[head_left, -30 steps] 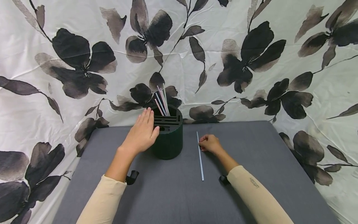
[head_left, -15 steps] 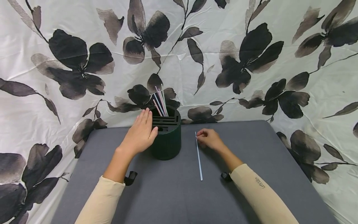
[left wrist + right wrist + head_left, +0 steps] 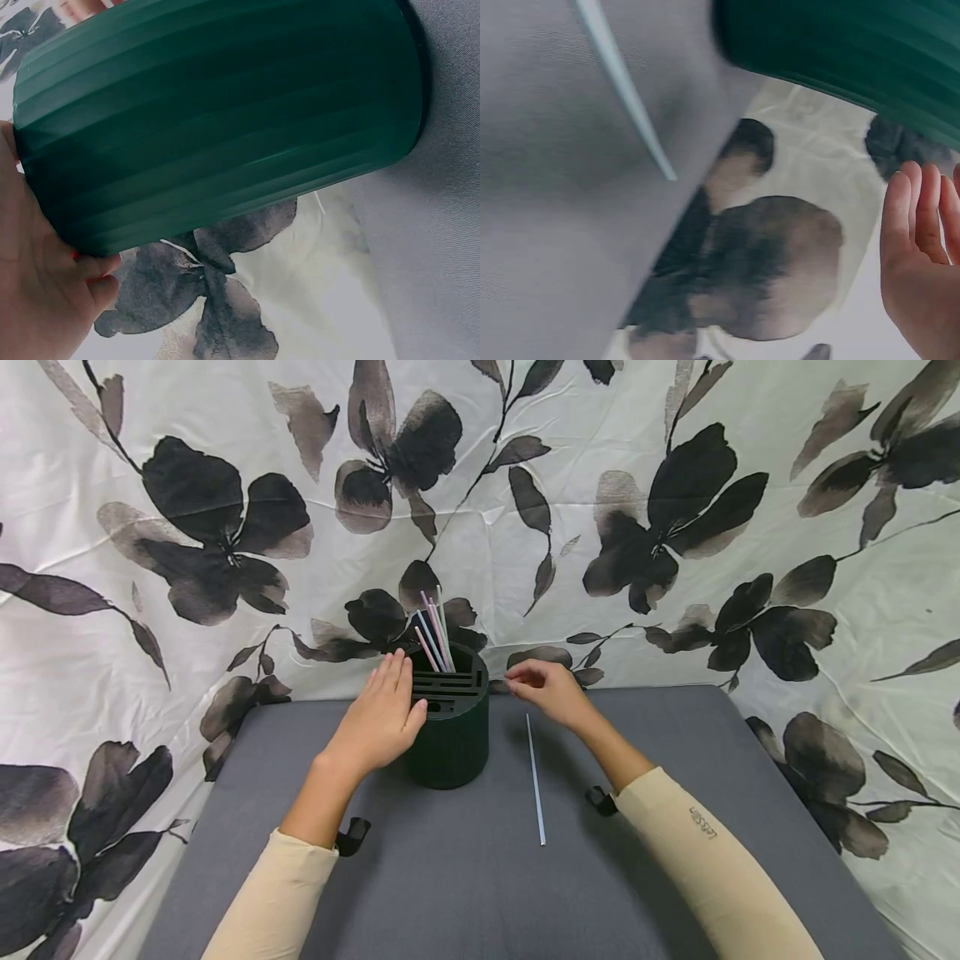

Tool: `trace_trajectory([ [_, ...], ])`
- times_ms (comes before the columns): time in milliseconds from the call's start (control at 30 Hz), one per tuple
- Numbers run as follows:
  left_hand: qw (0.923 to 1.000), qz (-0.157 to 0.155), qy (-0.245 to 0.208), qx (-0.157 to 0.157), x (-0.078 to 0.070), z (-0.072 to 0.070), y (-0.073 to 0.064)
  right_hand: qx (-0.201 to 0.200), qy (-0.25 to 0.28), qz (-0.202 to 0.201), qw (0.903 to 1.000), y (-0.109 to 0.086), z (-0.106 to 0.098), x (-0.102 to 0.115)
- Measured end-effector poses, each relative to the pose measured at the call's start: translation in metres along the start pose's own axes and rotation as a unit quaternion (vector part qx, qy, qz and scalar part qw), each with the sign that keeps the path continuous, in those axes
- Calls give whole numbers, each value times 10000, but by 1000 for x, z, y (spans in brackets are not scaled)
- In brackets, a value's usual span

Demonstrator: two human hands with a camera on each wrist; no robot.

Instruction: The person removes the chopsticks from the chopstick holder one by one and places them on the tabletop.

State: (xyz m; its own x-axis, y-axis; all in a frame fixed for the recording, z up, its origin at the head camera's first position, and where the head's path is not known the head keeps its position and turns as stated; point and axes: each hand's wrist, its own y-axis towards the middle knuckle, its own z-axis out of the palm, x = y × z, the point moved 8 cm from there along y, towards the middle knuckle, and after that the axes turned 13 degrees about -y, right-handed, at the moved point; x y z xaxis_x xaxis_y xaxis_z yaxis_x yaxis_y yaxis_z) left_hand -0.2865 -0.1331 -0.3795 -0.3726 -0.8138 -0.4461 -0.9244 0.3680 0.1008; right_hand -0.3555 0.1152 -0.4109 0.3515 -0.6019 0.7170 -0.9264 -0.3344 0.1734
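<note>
A dark green ribbed round holder [image 3: 448,752] with a slotted black top stands near the table's back edge. Several thin pastel straws [image 3: 442,639] lean out of its rear opening. My left hand [image 3: 378,714] lies with straight fingers over the holder's left rim; the left wrist view shows its fingers at the top edge of the green wall [image 3: 225,127]. A single pale blue straw [image 3: 536,781] lies lengthwise on the table, right of the holder. Raised above that straw's far end, my right hand [image 3: 551,691] has loosely bent fingers and holds nothing.
The grey cloth-covered table [image 3: 480,893] ends at a back edge just behind the holder. A white curtain [image 3: 495,552] with dark flowers hangs behind it. Black camera straps [image 3: 352,837] sit under both wrists.
My right hand has left the lying straw, rising and moving back and left toward the holder's top. The straw stays where it lay, and my left hand has not moved.
</note>
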Motion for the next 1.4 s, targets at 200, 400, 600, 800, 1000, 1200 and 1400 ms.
trace_trajectory([
  [200, 10000, 96, -22, -2, -1, -3, -5, -127, -150, -166, 9997, 9, -7, 33],
  [400, 9999, 151, -14, 42, -1, -3, -12, -154, 50, -358, 9992, 13, -6, 68],
  [600, 9997, 214, -21, 75, 0, -4, -17, -148, 127, -638, 9978, 17, -2, 101],
  [800, 9995, 280, -76, 146, -1, -7, -22, 146, 82, -680, 9975, 22, 7, 119],
  [1000, 9993, 351, -18, 155, 0, -10, -27, 405, -420, -793, 9951, 24, 16, 137],
  [1200, 9989, 429, -37, 197, -2, -12, -32, 612, -584, -639, 9944, 22, 26, 147],
  [1400, 9985, 458, -89, 289, -3, -14, -37, 539, -733, -434, 9949, 14, 31, 153],
])
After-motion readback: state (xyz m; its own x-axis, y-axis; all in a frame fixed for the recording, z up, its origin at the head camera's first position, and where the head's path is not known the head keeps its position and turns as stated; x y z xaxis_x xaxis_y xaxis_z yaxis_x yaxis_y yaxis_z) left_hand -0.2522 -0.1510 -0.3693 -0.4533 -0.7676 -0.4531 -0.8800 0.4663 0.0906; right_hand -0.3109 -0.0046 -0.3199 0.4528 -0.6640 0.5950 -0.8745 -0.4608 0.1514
